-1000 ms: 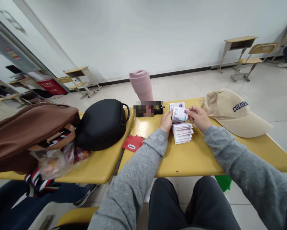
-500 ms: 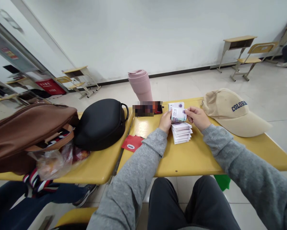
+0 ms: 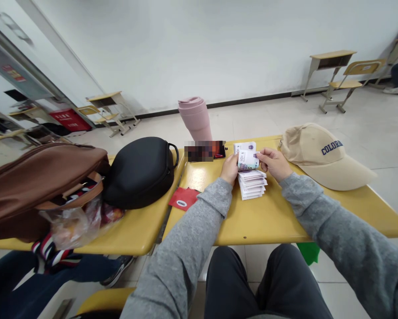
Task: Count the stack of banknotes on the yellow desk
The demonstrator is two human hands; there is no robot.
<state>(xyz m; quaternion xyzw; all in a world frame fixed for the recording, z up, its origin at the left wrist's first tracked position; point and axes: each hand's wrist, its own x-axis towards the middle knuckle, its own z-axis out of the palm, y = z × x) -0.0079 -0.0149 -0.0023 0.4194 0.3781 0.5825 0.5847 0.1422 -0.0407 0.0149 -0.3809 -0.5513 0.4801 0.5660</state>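
A stack of white and purple banknotes [image 3: 252, 184] lies fanned on the yellow desk [image 3: 272, 217] in front of me. My left hand [image 3: 230, 169] grips the stack's far left end, fingers curled. My right hand [image 3: 274, 162] pinches the top note [image 3: 247, 160] at its right edge and curls it up off the stack. A single note [image 3: 244, 146] lies flat just beyond my hands.
A beige cap [image 3: 321, 153] rests to the right, a pink cup [image 3: 195, 118] and a phone [image 3: 206, 150] stand at the desk's far edge. A red packet [image 3: 183, 198] lies left. The neighbouring desk holds a black case [image 3: 139, 171] and a brown bag [image 3: 39, 186].
The hands hold nearly the same pose; the lifted top note has curled over a little more. Nothing else has moved.
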